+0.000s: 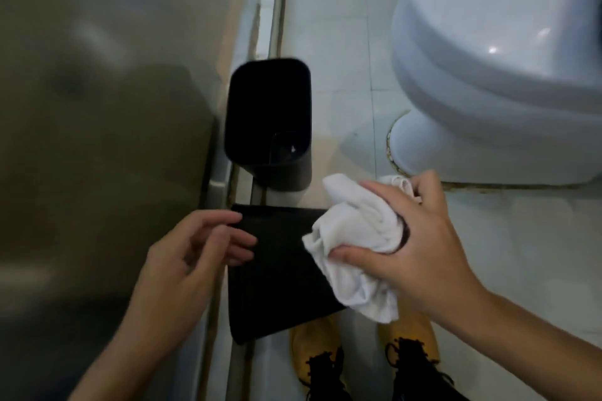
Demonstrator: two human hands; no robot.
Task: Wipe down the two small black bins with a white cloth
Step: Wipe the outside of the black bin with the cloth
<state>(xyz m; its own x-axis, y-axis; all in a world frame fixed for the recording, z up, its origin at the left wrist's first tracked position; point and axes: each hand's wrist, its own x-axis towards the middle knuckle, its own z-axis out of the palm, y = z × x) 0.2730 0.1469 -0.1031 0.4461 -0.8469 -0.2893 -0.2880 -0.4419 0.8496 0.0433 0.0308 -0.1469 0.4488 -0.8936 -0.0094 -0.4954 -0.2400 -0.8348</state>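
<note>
Gripping white cloth, nearer bin's edge

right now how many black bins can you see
2: the far bin stands upright on the floor beside the glass panel; the near bin lies between the hands, under the white cloth.

Near bin (perhaps overturned) before upright bin, toilet right.

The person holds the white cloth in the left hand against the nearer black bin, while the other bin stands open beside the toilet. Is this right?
Not quite: the head view shows the right hand holding the white cloth against the nearer black bin. The left hand holds nothing. The other bin stands open beside the toilet.
</note>
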